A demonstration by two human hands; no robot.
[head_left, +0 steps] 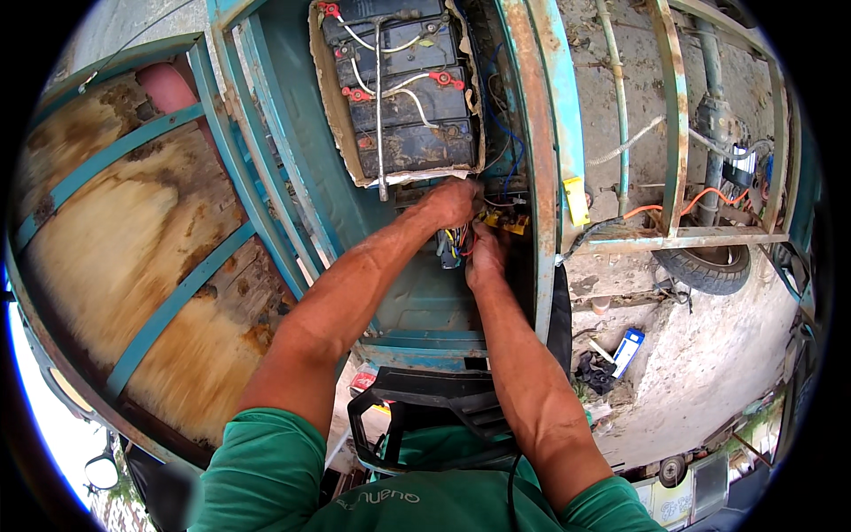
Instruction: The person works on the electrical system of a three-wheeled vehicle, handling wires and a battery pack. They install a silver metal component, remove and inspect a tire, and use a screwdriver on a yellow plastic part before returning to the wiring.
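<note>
1. Nearest, the green shirt (pixel 381 501) fills the lower edge, and a black plastic frame (pixel 470 403) sits just beyond it, between the two forearms.
2. The right grip (pixel 486 255) is at a small bundle of coloured wires (pixel 459 241), its fingers bent inward beside them; whether it is clasped on a wire, I cannot tell.
3. The wires lie inside a teal metal compartment (pixel 421 303), between the hands, with a grey part (pixel 448 254) among them.
4. The left grip (pixel 453 202) is slightly farther off, fingers curled downward above the wires; its fingertips are hidden, so I cannot tell what it grasps.
5. Just to the right of the hands is a yellow part (pixel 512 222).
6. Beyond the left grip, dark batteries (pixel 412 146) stand in a row in a cardboard box (pixel 335 111), joined by white leads with red ends (pixel 446 80); a metal rod (pixel 379 133) lies across them.
7. Farther out, a stained wooden board (pixel 133 235) spreads left, and a tyre (pixel 705 273) shows at right beyond the rusty rails (pixel 675 115).
</note>
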